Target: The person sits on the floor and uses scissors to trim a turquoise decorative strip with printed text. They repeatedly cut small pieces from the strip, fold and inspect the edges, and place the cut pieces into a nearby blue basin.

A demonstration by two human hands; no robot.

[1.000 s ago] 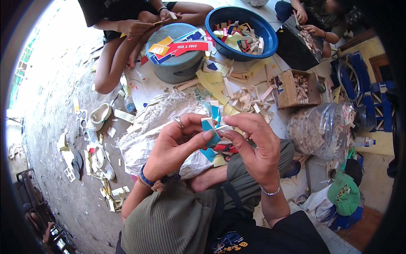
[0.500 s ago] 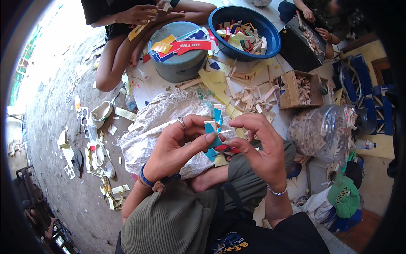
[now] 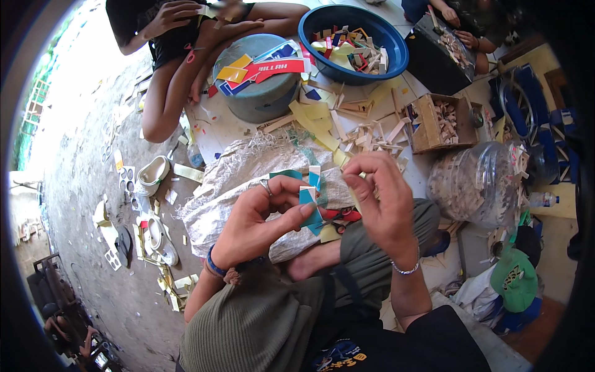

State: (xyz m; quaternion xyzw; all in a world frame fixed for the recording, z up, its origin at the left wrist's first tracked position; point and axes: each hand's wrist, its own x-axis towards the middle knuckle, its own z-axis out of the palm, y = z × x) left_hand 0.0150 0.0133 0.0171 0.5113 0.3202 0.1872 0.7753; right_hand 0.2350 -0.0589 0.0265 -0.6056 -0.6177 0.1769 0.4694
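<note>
My left hand (image 3: pixel 251 214) pinches a small wooden block (image 3: pixel 308 196) with a light blue sticker on it between thumb and fingers. Just right of it, my right hand (image 3: pixel 385 201) is raised with thumb and fingertips closed together; whatever lies between them is too small to make out. Beyond the block lies another blue-and-white piece (image 3: pixel 315 176), and a blue strip (image 3: pixel 285 175) shows behind my left fingers. Below my hands, red-handled scissors (image 3: pixel 347 215) lie by my leg, partly hidden. A white woven sack (image 3: pixel 226 173) spreads under my left hand.
An upturned grey-blue tub (image 3: pixel 260 102) bears coloured sticker strips. Behind it are a blue basin (image 3: pixel 400 62) of wood pieces and a seated person (image 3: pixel 164 93). To the right stand a cardboard box (image 3: pixel 427 133) and a clear plastic jar (image 3: pixel 468 189). Loose wood sticks (image 3: pixel 372 137) lie between.
My right hand has drawn up and away from the block, its fingers closing from a wider curl. A white sliver by the block is gone from there. My left hand keeps its hold.
</note>
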